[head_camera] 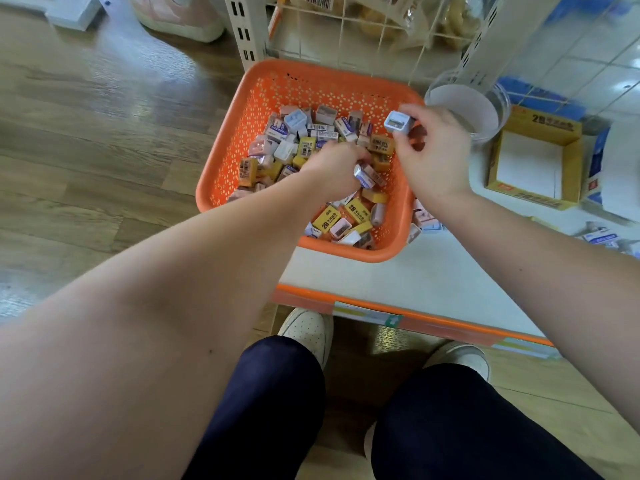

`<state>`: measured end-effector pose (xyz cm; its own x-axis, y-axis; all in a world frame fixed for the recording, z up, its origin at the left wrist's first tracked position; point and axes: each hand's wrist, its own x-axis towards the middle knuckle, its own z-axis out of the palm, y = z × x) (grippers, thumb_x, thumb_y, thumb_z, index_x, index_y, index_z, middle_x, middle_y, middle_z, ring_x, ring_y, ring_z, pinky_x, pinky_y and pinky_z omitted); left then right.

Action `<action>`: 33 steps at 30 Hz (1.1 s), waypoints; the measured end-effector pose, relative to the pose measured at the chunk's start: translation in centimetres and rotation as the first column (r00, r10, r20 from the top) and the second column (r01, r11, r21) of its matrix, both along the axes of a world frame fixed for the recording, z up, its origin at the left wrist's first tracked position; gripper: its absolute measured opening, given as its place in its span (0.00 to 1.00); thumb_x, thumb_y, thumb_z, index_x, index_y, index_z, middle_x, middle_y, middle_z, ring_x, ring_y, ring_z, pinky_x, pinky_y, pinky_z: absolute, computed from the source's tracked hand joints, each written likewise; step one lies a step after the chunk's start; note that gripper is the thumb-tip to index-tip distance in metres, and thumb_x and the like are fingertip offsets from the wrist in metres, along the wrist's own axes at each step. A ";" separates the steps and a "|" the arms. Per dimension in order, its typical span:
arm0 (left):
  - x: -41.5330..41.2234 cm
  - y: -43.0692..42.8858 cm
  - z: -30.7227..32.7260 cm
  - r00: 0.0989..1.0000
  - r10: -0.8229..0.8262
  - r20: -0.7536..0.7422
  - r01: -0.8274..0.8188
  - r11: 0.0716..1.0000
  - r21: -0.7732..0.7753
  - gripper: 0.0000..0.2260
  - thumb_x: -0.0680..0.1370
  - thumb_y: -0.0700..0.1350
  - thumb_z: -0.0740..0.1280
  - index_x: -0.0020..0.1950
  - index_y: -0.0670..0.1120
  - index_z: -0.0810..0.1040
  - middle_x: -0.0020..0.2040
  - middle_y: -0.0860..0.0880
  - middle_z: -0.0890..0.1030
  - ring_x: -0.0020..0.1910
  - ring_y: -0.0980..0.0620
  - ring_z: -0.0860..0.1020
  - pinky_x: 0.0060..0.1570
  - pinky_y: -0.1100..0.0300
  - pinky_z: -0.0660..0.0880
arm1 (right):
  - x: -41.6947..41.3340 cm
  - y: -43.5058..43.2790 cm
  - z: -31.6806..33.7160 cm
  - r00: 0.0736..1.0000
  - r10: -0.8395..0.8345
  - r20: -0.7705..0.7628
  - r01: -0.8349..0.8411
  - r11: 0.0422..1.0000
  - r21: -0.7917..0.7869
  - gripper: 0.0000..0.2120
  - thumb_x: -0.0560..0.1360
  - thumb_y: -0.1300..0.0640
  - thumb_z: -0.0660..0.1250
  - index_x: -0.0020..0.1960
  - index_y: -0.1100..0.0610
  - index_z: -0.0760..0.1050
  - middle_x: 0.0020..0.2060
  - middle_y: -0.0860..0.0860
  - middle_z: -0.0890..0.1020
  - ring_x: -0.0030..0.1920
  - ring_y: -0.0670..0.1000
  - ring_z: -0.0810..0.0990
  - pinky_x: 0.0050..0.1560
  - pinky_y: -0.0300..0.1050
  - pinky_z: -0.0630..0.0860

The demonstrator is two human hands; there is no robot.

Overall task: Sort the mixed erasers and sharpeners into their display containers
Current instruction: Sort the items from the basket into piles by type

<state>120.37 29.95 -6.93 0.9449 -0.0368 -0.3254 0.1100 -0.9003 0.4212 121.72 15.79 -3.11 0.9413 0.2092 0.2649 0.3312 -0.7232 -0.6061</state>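
An orange perforated basket (pixel 263 98) sits on a low white shelf and holds several mixed erasers and sharpeners. My left hand (pixel 334 168) reaches into the pile, its fingers curled round a white-and-blue wrapped eraser (pixel 365 176). My right hand (pixel 433 150) hovers over the basket's right rim and pinches a pale blue sharpener (pixel 398 122) between thumb and fingers. Just right of the basket stand a clear round jar (pixel 485 109) and an open yellow 2B display box (pixel 533 164), whose inside shows only its white bottom.
A few loose sharpeners (pixel 424 218) lie on the shelf beside the basket, and more erasers (pixel 602 237) lie at the far right. A wire rack of packaged goods (pixel 381 22) rises behind the basket. Wood floor is on the left; my knees and shoes are below.
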 end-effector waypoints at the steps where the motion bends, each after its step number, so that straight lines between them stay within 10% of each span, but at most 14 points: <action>1: -0.2 -0.1 0.0 1.000 -0.011 0.001 0.011 1.000 -0.002 0.25 0.72 0.35 0.62 0.67 0.53 0.72 0.65 0.47 0.73 0.64 0.45 0.71 0.58 0.49 0.74 | -0.1 -0.2 -0.1 1.000 0.003 0.000 -0.003 1.000 0.000 0.15 0.74 0.61 0.64 0.61 0.59 0.77 0.55 0.55 0.79 0.51 0.51 0.78 0.51 0.26 0.62; 8: -0.6 0.0 0.7 0.995 0.102 0.011 -0.102 0.993 -0.063 0.21 0.71 0.28 0.58 0.53 0.51 0.74 0.55 0.50 0.72 0.42 0.51 0.73 0.28 0.62 0.67 | 0.0 -0.4 -0.3 0.998 -0.007 -0.057 0.009 0.999 0.031 0.16 0.74 0.61 0.65 0.61 0.57 0.76 0.56 0.54 0.79 0.54 0.51 0.77 0.56 0.33 0.68; 13: -0.7 -0.6 -0.1 0.995 0.099 0.003 -0.099 0.994 0.042 0.33 0.73 0.28 0.54 0.74 0.54 0.63 0.69 0.44 0.67 0.57 0.42 0.74 0.38 0.55 0.70 | 0.0 -0.4 -0.3 0.994 -0.028 -0.105 0.035 0.997 0.064 0.16 0.74 0.59 0.65 0.62 0.56 0.76 0.56 0.52 0.79 0.53 0.48 0.77 0.56 0.38 0.71; 19: 0.8 -1.0 -0.2 0.995 0.076 -0.061 -0.069 0.992 0.110 0.31 0.74 0.29 0.53 0.74 0.51 0.64 0.71 0.45 0.66 0.71 0.43 0.59 0.61 0.47 0.69 | 0.0 -0.7 -0.3 0.991 -0.023 -0.131 0.032 0.997 0.070 0.17 0.75 0.58 0.65 0.63 0.55 0.75 0.57 0.51 0.79 0.54 0.48 0.77 0.59 0.42 0.72; 26: 1.3 -0.6 0.1 0.991 0.029 -0.134 -0.012 0.991 0.130 0.19 0.80 0.39 0.58 0.70 0.51 0.69 0.70 0.45 0.66 0.70 0.42 0.60 0.64 0.46 0.67 | 0.1 -0.9 -0.3 0.987 -0.013 -0.161 0.025 0.997 0.073 0.17 0.75 0.57 0.65 0.63 0.53 0.75 0.57 0.50 0.79 0.55 0.47 0.77 0.60 0.41 0.72; 33: -0.8 0.7 1.8 0.975 0.184 0.122 -0.154 0.963 -0.220 0.13 0.76 0.44 0.66 0.60 0.49 0.75 0.49 0.50 0.78 0.42 0.50 0.78 0.37 0.61 0.75 | 0.6 -2.0 0.4 0.985 0.015 -0.172 0.009 0.991 0.136 0.15 0.74 0.56 0.66 0.61 0.54 0.77 0.52 0.49 0.81 0.48 0.46 0.79 0.54 0.38 0.75</action>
<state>119.59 30.67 -5.15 0.9787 0.0745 -0.1912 0.1791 -0.7644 0.6193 122.28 13.77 -2.74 0.9748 0.1849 0.1248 0.2150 -0.6292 -0.7469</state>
